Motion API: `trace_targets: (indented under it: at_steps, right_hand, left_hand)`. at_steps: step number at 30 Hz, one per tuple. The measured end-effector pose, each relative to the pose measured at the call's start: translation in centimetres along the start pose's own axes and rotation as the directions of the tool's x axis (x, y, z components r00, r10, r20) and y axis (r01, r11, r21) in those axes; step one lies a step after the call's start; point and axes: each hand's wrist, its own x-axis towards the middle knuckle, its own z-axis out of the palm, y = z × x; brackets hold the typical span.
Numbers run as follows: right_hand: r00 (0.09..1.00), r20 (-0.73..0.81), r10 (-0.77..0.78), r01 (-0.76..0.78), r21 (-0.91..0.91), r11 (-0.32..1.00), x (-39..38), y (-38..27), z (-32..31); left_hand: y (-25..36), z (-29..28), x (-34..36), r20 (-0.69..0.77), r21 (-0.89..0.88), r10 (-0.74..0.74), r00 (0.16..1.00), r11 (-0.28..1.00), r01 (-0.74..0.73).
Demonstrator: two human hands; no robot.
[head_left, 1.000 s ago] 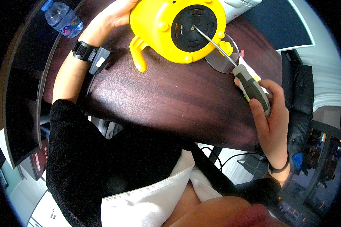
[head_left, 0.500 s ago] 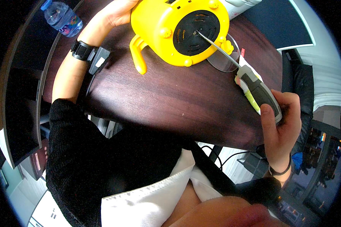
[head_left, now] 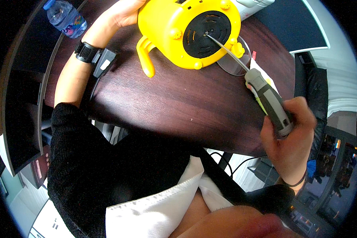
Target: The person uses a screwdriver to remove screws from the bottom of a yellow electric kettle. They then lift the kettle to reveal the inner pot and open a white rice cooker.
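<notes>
A yellow rounded plastic device [head_left: 158,27] is tipped so its underside faces me. A black vented disc [head_left: 194,43] is set in that underside, with small yellow feet around it and a curved tail-like piece at the left. My left hand [head_left: 127,12] holds the device at its upper left; most of its fingers are hidden behind it. My right hand [head_left: 291,139] is closed round the grey handle of a screwdriver [head_left: 267,99]. The screwdriver's tip meets the middle of the black disc.
A clear round lid-like piece [head_left: 238,65] lies on the dark wooden table [head_left: 166,107] beside the device. A white and yellow-green packet [head_left: 262,70] is partly behind the screwdriver. A water bottle [head_left: 66,20] is at the far left, a white container [head_left: 252,7] at the back.
The screwdriver's handle has turned about its axis, and my right hand has rotated with it, shifting slightly left and nearer. My left hand and the device have barely moved.
</notes>
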Motion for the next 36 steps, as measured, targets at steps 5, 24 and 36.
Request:
trace_targets:
  at_steps: [5, 24, 36]
  right_hand:
    - [0.996, -0.068, -0.053, 0.047, -0.091, 0.995, 0.0, 0.1, -0.2]
    - [0.975, -0.150, -0.162, 0.157, -0.049, 0.986, 0.5, 1.4, 0.3]
    - [0.960, -0.228, -0.164, 0.166, -0.011, 0.986, 1.0, 2.2, 0.8]
  left_hand:
    - [0.0, 0.1, 0.1, -0.009, 0.022, 0.006, 1.000, 1.000, -0.006]
    - [-0.1, -0.8, -0.3, -0.046, 0.026, 0.009, 0.999, 1.000, -0.008]
    - [0.0, -0.1, -0.2, -0.011, -0.015, 0.009, 1.000, 1.000, -0.009]
